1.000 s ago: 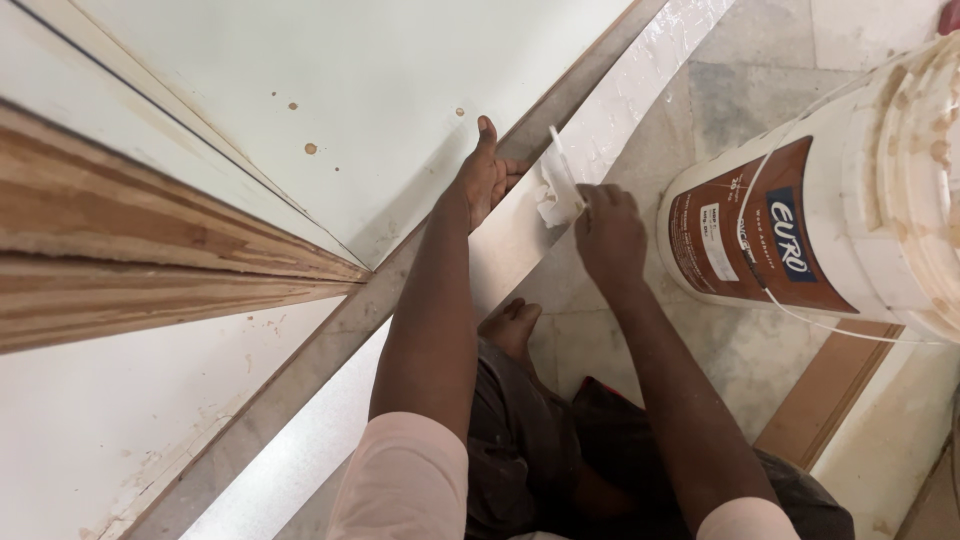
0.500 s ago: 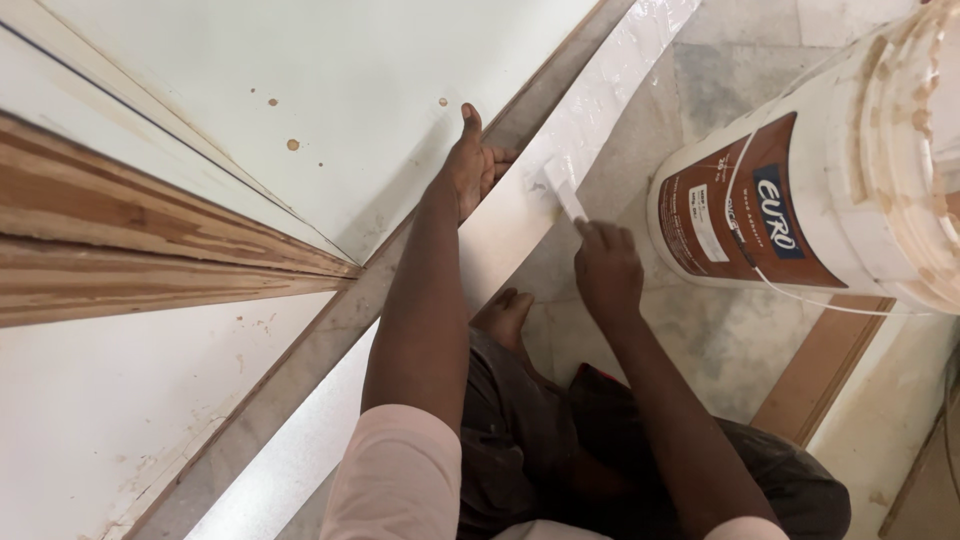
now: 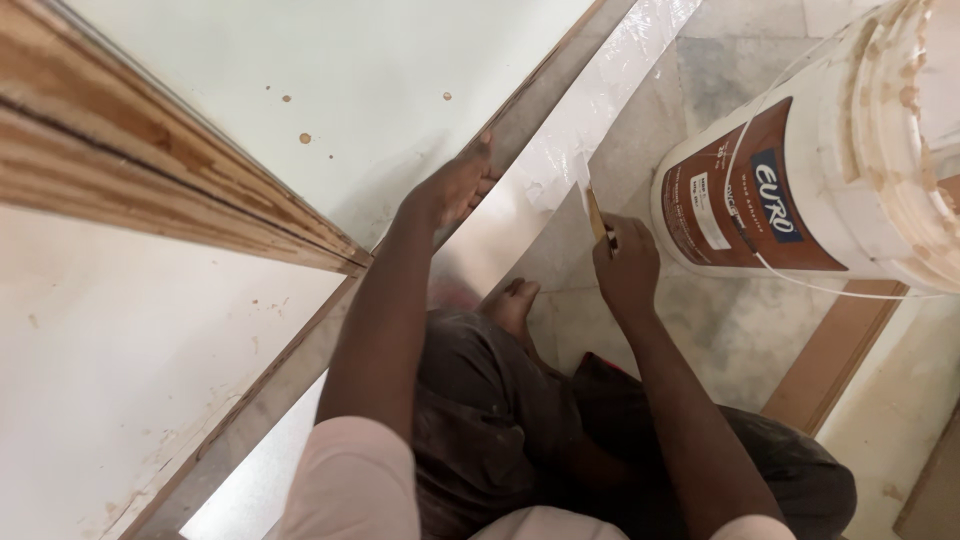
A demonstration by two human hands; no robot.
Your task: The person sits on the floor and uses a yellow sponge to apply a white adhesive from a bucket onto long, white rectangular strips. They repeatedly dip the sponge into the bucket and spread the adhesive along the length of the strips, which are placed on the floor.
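My left hand point(image 3: 455, 185) presses flat on a long white laminate strip point(image 3: 560, 150) that leans against the edge of a white board point(image 3: 330, 70). My right hand point(image 3: 625, 270) grips a small scraper point(image 3: 597, 212), its thin blade upright against the strip's right edge. Wet white glue shines on the upper part of the strip. My bare foot point(image 3: 512, 300) rests on the floor below the strip.
A big white bucket point(image 3: 810, 170) with a brown label and glue-smeared rim lies tilted at the right. A stack of wood-edged boards point(image 3: 150, 170) juts in from the left. A brown wooden strip point(image 3: 840, 350) lies on the marble floor point(image 3: 720, 330).
My right hand has drawn the scraper down and to the right, off the strip's face to its edge. The blade now stands edge-on. My left hand stays pressed on the strip.
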